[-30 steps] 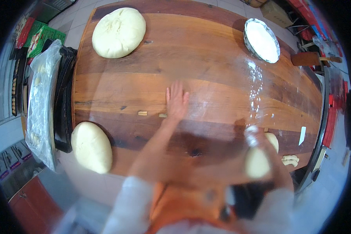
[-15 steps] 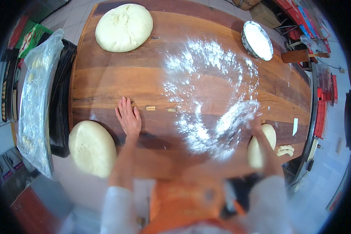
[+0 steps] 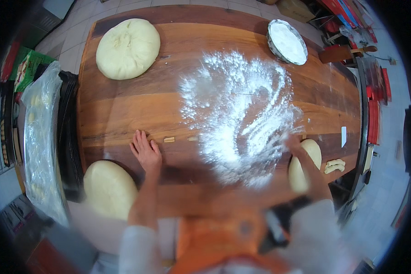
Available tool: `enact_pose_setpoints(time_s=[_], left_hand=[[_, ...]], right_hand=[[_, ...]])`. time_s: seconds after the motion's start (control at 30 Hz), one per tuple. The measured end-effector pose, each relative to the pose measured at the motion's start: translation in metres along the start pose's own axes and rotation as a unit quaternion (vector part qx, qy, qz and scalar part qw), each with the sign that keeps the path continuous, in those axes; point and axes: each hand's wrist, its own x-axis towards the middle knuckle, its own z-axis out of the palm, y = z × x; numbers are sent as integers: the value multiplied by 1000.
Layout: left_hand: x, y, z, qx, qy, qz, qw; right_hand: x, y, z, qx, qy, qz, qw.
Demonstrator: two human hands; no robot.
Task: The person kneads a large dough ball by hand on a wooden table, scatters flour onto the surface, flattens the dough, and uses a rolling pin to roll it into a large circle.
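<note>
On the middle of the worktop [image 3: 123,100], a big white patch of flour [image 3: 233,114] is spread out, thick in some spots and thin in others. I think I am at the dusting step, getting the wood ready so dough won't stick.

My left hand [image 3: 147,151] is open, palm down on the wood with its fingers apart, and holds nothing that I can see. My right hand [image 3: 295,145] is at the right edge of the flour. It is too blurry, so I can't tell if it is open or closed.

There are 3 big doughs: the far dough [image 3: 128,49] at the back left, the left dough [image 3: 108,189] by the front left corner, and the right dough [image 3: 297,176], partly behind my right arm. The bowl [image 3: 274,49] of flour is at the back right.

I'd say the next move calls for a low, light sweep to fill the thin spots. My right arm should take care not to bump the right dough, which lies near the front edge. The small dough strips [image 3: 334,166] sit just beside it, so that side is tight. There is more room on the bare wood between the flour and the far dough.
</note>
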Motion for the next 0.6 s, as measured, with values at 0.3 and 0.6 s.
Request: enact_pose_setpoints(time_s=[0.3,0.6], left_hand=[[-2,-4,4,25,4,9,1000],[-4,-7,4,34,-8,16,999]], right_hand=[[42,-85,44,-69,95,-111,987],[-39,-111,154,-304,76,-226,922]])
